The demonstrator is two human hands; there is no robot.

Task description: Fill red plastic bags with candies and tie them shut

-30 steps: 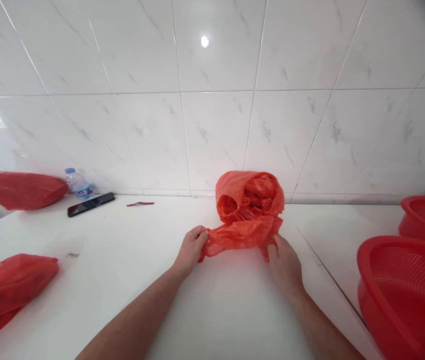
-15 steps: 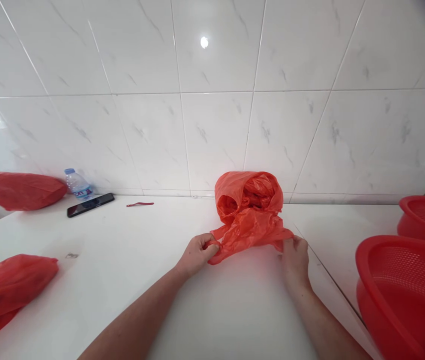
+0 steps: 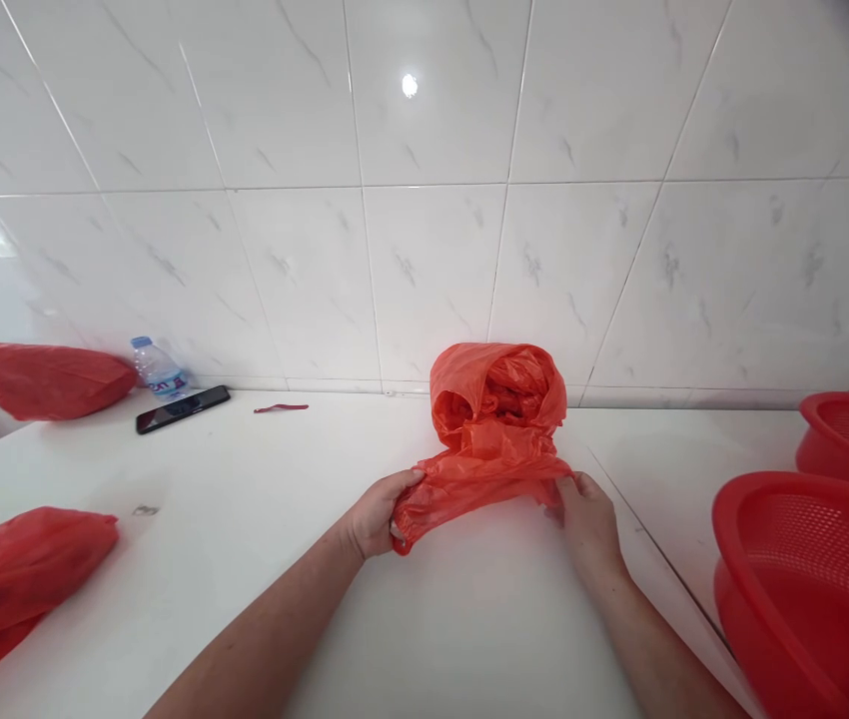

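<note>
A crumpled red plastic bag (image 3: 497, 414) sits on the white counter (image 3: 245, 519) near the tiled wall, its upper part bunched into a roll. My left hand (image 3: 376, 514) is closed on the bag's lower left edge. On the lower right edge, my right hand (image 3: 581, 509) pinches the film. The strip of plastic between both hands is stretched across just above the counter.
Two red perforated baskets (image 3: 806, 579) stand at the right edge. Another red bag (image 3: 12, 579) lies at the near left and a third (image 3: 46, 377) at the far left. A water bottle (image 3: 157, 369), a black phone (image 3: 183, 408) and a small red strip (image 3: 280, 407) lie by the wall.
Both hands kept hold of the bag's lower edge and shifted it: the right hand moved outward to the right, the left hand regripped lower, and the edge is now pulled out wider.
</note>
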